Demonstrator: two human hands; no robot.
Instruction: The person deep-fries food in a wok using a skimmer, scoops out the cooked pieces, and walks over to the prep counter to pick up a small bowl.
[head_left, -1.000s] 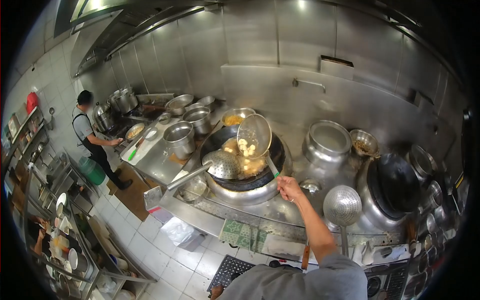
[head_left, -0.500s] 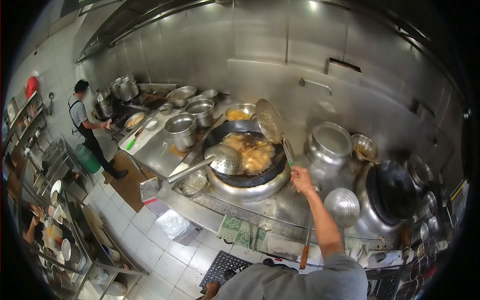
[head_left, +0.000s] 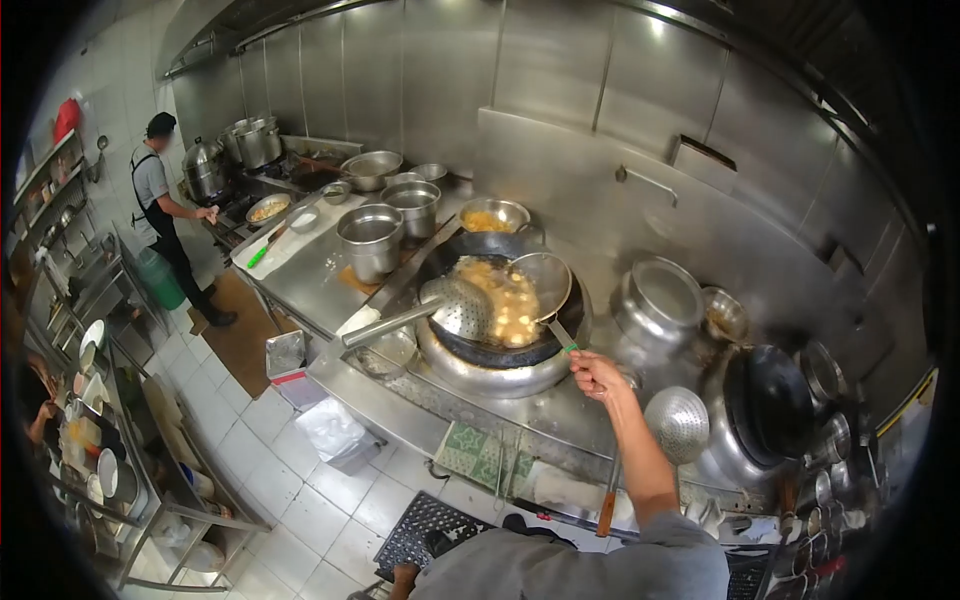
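Note:
My right hand (head_left: 598,375) is closed around the green-marked handle of a round wire-mesh strainer (head_left: 546,278). The strainer's hoop is over the right side of a black wok (head_left: 437,262), where pale pieces bubble in brown oil. A large perforated ladle (head_left: 462,308) leans in the wok from the left, its thick handle resting across the rim with no hand on it. Low at the frame's bottom edge, only a bit of my left hand (head_left: 404,577) shows beside my grey shirt; its fingers cannot be made out.
A bowl of yellow food (head_left: 492,214) sits behind the wok. Steel pots (head_left: 370,245) stand on the left counter near a green-handled knife (head_left: 262,254). Another perforated ladle (head_left: 677,425) and a second black wok (head_left: 785,400) are to the right. A co-worker (head_left: 160,195) stands at the far-left stove.
The strainer has come down from a raised, tilted position behind the wok to lie over the food. My right hand has lowered slightly with it. The view has shifted a little.

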